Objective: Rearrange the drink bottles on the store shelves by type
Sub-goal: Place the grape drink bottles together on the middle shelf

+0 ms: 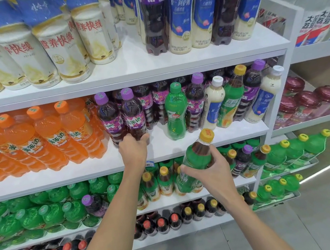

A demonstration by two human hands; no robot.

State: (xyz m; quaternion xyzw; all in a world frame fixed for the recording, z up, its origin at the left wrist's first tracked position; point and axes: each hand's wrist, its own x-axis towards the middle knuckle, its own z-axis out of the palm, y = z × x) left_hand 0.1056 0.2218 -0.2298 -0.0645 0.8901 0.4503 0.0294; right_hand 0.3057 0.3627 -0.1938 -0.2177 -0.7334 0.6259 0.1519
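My right hand (205,169) grips a green-labelled tea bottle with a yellow cap (195,158), held tilted in front of the shelves. My left hand (133,147) wraps the base of a purple grape soda bottle (132,112) standing on the middle shelf (162,146). To its right on that shelf stand mixed bottles: a green 7up bottle (176,110), a white milk tea bottle (213,103), another yellow-capped green tea bottle (232,95) and more purple soda. Orange soda bottles (46,136) fill the shelf's left side.
The top shelf (131,66) holds white milk drinks, purple soda and blue-labelled milk tea. Below are green soda bottles (35,213) with a stray purple bottle (93,203), tea bottles, then dark cola bottles (162,221). A side rack (285,155) at right holds more green bottles.
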